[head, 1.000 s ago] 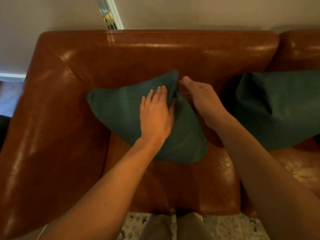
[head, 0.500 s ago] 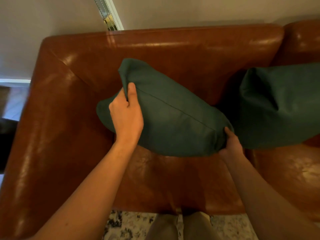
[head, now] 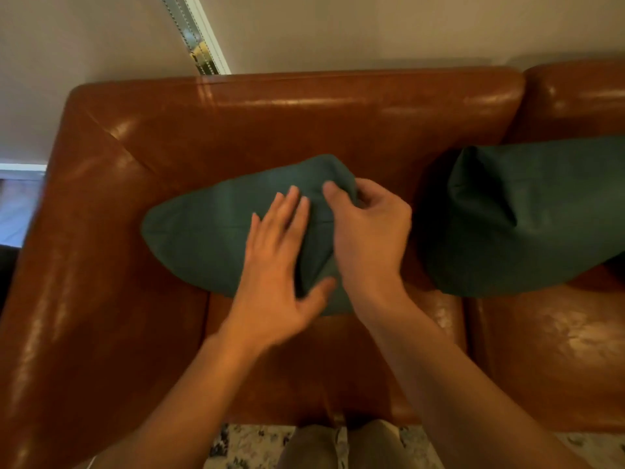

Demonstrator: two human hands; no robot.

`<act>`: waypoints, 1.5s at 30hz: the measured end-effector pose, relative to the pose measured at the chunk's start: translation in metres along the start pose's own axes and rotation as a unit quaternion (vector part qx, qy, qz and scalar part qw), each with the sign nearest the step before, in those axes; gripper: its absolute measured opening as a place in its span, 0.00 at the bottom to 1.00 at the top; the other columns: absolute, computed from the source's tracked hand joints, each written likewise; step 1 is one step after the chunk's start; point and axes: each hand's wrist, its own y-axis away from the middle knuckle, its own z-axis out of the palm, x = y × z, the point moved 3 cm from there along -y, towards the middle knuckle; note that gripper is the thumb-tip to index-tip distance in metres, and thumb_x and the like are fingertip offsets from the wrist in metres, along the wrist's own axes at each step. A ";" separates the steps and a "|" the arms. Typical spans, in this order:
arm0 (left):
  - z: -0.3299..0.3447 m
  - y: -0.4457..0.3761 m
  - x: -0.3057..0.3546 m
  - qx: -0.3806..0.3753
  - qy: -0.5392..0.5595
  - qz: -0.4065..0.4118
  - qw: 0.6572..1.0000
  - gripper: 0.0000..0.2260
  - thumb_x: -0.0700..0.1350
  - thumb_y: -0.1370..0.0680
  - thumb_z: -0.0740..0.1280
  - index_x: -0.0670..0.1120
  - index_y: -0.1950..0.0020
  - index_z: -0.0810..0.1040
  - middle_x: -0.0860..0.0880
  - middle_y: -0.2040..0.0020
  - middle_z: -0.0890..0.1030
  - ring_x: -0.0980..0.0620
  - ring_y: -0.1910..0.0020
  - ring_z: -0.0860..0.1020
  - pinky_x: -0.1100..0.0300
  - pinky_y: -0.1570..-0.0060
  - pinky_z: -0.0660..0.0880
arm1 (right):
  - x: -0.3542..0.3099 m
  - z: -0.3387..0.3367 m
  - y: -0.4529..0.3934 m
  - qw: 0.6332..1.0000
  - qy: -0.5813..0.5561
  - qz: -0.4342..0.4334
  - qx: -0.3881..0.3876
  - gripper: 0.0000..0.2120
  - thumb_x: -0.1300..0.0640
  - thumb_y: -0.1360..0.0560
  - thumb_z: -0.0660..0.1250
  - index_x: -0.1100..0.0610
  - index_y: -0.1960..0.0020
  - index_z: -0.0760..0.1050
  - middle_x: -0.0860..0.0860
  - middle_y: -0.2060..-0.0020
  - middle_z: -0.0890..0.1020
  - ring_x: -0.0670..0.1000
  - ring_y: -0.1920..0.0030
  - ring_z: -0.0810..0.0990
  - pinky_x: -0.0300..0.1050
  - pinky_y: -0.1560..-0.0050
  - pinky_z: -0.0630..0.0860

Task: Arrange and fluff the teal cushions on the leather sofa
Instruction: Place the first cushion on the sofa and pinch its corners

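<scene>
A teal cushion [head: 209, 231] lies against the backrest of the brown leather sofa [head: 304, 130], on its left seat. My left hand [head: 274, 275] rests flat on the cushion's front face, fingers spread and slightly blurred. My right hand [head: 368, 231] curls around the cushion's upper right corner, thumb on top, pinching the fabric. A second teal cushion [head: 527, 221] leans on the backrest to the right, apart from both hands.
The sofa's wide left armrest [head: 67, 282] runs down the left side. A second seat [head: 548, 350] lies to the right. A patterned rug [head: 243, 445] and my trouser legs show at the bottom. A wall and a window blind strip [head: 196, 35] stand behind.
Half a second ago both hands held the cushion up by its ends. Now it lies lower on the seat, my left hand flat on it and my right hand at its top corner.
</scene>
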 end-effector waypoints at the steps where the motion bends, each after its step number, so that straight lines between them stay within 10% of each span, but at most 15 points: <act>1: 0.001 0.000 0.008 0.007 -0.007 -0.020 1.000 0.40 0.65 0.26 0.58 0.42 0.22 0.53 0.46 0.21 0.52 0.49 0.22 0.50 0.45 0.24 0.48 | -0.012 0.008 0.006 0.999 0.015 -0.030 -0.017 0.07 0.55 0.28 0.71 0.56 0.64 0.81 0.50 0.71 0.83 0.47 0.67 0.81 0.55 0.61 0.78; 6: -0.015 -0.027 0.007 0.099 0.019 -0.208 0.973 0.32 0.63 0.21 0.52 0.47 0.22 0.55 0.47 0.22 0.58 0.49 0.23 0.55 0.44 0.25 0.54 | -0.046 0.026 0.034 0.986 -0.011 -0.087 -0.141 0.04 0.58 0.24 0.70 0.51 0.58 0.79 0.42 0.67 0.82 0.33 0.63 0.80 0.26 0.62 0.74; 9: -0.014 -0.035 0.005 0.126 0.079 -0.232 0.961 0.25 0.54 0.19 0.56 0.46 0.24 0.61 0.44 0.27 0.68 0.44 0.26 0.64 0.41 0.29 0.62 | -0.035 0.024 0.019 0.981 -0.012 -0.097 -0.165 0.10 0.53 0.23 0.69 0.55 0.45 0.81 0.44 0.52 0.84 0.37 0.49 0.81 0.33 0.46 0.76; 12: -0.016 -0.037 -0.001 0.169 0.134 -0.261 0.941 0.25 0.51 0.20 0.55 0.42 0.25 0.63 0.43 0.28 0.70 0.45 0.27 0.65 0.43 0.28 0.61 | 0.019 -0.004 -0.015 0.995 0.030 -0.096 -0.026 0.11 0.50 0.22 0.65 0.53 0.42 0.79 0.47 0.48 0.83 0.43 0.45 0.80 0.43 0.41 0.75; 15: -0.021 -0.041 -0.007 0.191 0.193 -0.284 0.920 0.28 0.58 0.23 0.55 0.43 0.29 0.70 0.44 0.32 0.74 0.46 0.30 0.69 0.42 0.30 0.64 | 0.103 -0.052 -0.054 0.980 -0.011 0.148 0.131 0.14 0.51 0.20 0.61 0.54 0.37 0.76 0.53 0.40 0.80 0.47 0.45 0.77 0.46 0.40 0.73; 19: -0.029 -0.044 -0.003 0.209 0.262 -0.284 0.898 0.25 0.58 0.25 0.57 0.43 0.37 0.77 0.46 0.41 0.80 0.49 0.38 0.77 0.47 0.37 0.72 | 0.178 -0.064 -0.071 0.901 -0.103 0.421 -0.033 0.30 0.36 0.26 0.64 0.51 0.29 0.70 0.52 0.31 0.73 0.55 0.33 0.73 0.56 0.30 0.66; 23: -0.038 -0.050 0.000 0.261 0.361 -0.280 0.850 0.11 0.49 0.24 0.62 0.59 0.61 0.82 0.59 0.60 0.83 0.59 0.54 0.80 0.58 0.51 0.75 | 0.157 -0.046 -0.081 0.918 -0.083 0.374 -0.101 0.17 0.44 0.23 0.63 0.50 0.38 0.78 0.53 0.40 0.81 0.56 0.41 0.80 0.56 0.37 0.75; 27: -0.051 -0.051 -0.027 0.369 0.444 -0.320 0.751 0.07 0.41 0.21 0.63 0.48 0.55 0.80 0.58 0.62 0.85 0.61 0.57 0.82 0.62 0.52 0.77 | 0.121 -0.053 -0.091 0.963 -0.013 0.263 -0.059 0.20 0.59 0.22 0.64 0.53 0.30 0.71 0.53 0.40 0.79 0.55 0.41 0.78 0.41 0.59 0.76; 31: -0.048 -0.043 -0.082 0.401 0.454 -0.355 0.712 0.10 0.44 0.23 0.65 0.42 0.44 0.80 0.48 0.48 0.84 0.52 0.47 0.82 0.54 0.42 0.77 | 0.085 -0.066 -0.087 0.989 0.062 0.130 -0.020 0.24 0.55 0.25 0.71 0.52 0.30 0.71 0.51 0.44 0.80 0.51 0.43 0.79 0.47 0.45 0.78; 38: 0.006 -0.042 -0.132 0.278 0.366 -0.425 0.780 0.15 0.46 0.20 0.61 0.45 0.35 0.76 0.49 0.43 0.81 0.51 0.43 0.79 0.56 0.40 0.75 | 0.099 -0.054 -0.079 0.976 0.208 0.062 -0.032 0.24 0.53 0.23 0.68 0.50 0.29 0.68 0.52 0.38 0.77 0.53 0.38 0.77 0.55 0.38 0.75; 45: 0.004 -0.043 -0.122 0.235 -0.085 -0.380 0.891 0.32 0.50 0.24 0.64 0.43 0.23 0.57 0.42 0.24 0.59 0.42 0.25 0.59 0.47 0.27 0.56 | 0.110 -0.028 -0.083 0.946 0.316 -0.002 -0.074 0.24 0.47 0.25 0.68 0.50 0.31 0.70 0.52 0.39 0.73 0.55 0.38 0.73 0.55 0.39 0.74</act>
